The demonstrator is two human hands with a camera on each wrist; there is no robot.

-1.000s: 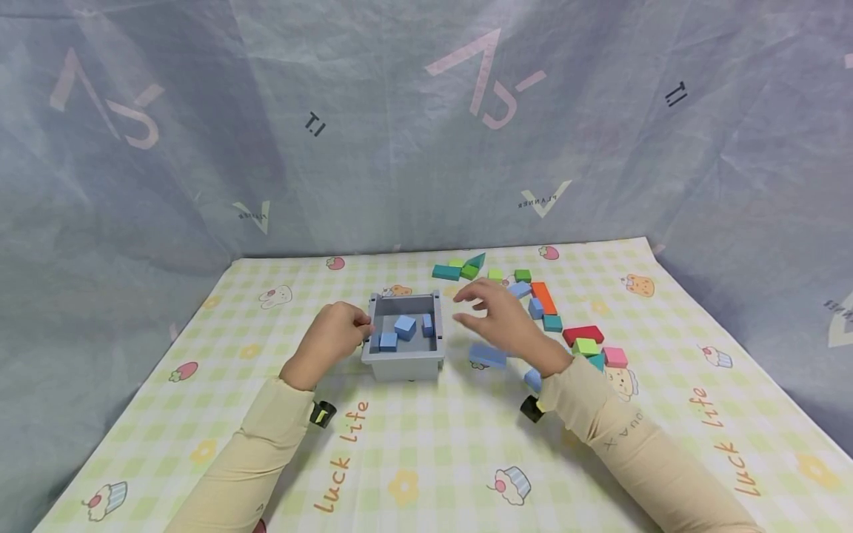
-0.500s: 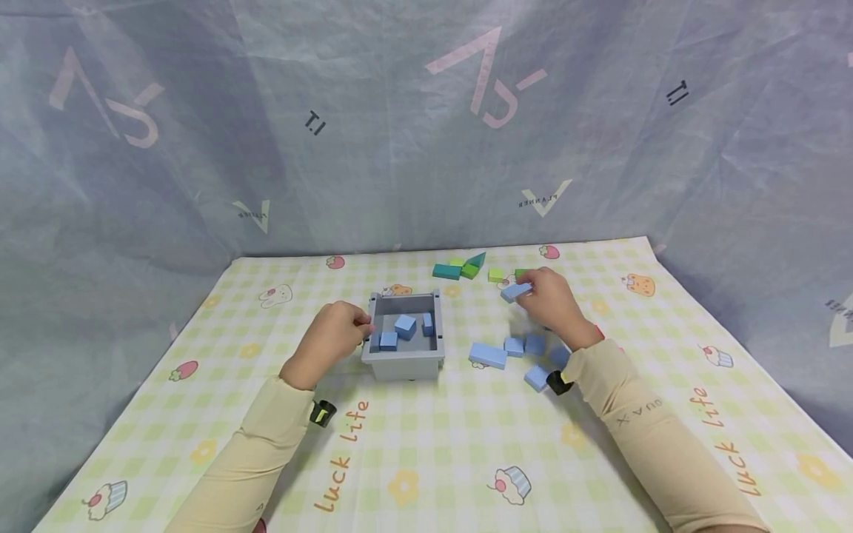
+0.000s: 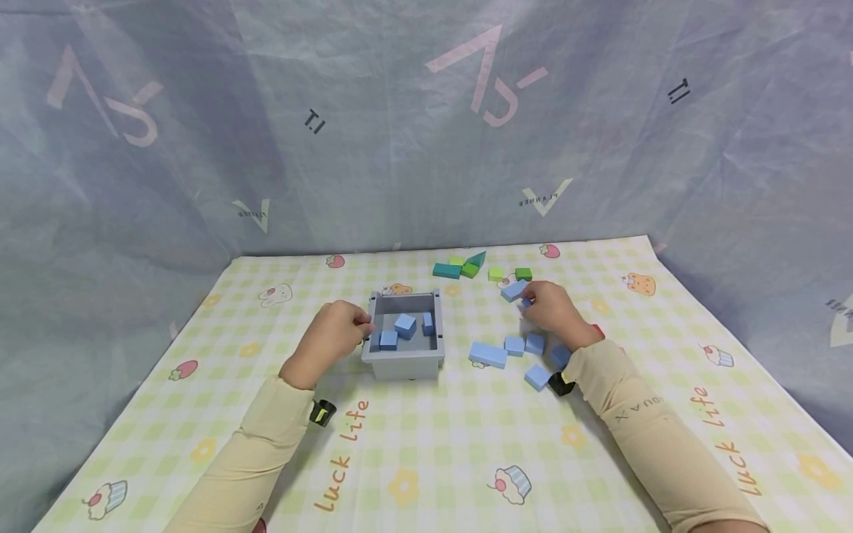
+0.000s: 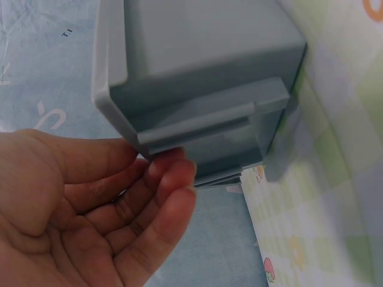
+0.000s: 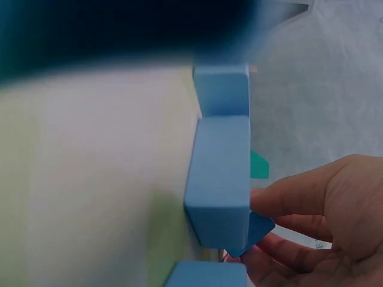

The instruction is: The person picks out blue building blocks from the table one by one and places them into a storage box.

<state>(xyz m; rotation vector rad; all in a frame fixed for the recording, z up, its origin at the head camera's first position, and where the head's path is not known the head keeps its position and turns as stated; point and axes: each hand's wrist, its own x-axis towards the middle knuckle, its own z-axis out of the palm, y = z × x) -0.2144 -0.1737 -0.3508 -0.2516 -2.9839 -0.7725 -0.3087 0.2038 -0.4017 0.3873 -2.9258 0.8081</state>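
Observation:
A small grey plastic box (image 3: 403,368) stands on the table, holding several light blue blocks (image 3: 405,326). My left hand (image 3: 333,338) pinches the box at its left rim; in the left wrist view, thumb and fingers meet at the rim's corner. Right of the box, my right hand (image 3: 552,307) pinches a small blue block (image 5: 258,227) between thumb and fingers, low over the table. A longer blue block (image 3: 514,290) lies just beyond those fingertips. In the head view the fingers partly hide the held block.
Several loose blue blocks (image 3: 489,354) lie between box and right forearm. Green and teal blocks (image 3: 447,271) sit along the back. A red block (image 3: 597,330) peeks out behind the right wrist. A checked cloth (image 3: 373,474) covers the table; a grey curtain (image 3: 373,148) hangs behind.
My right hand went from beside the box out right to the blue blocks, then shifted slightly nearer me and took hold of the small blue block. The left hand stayed on the box.

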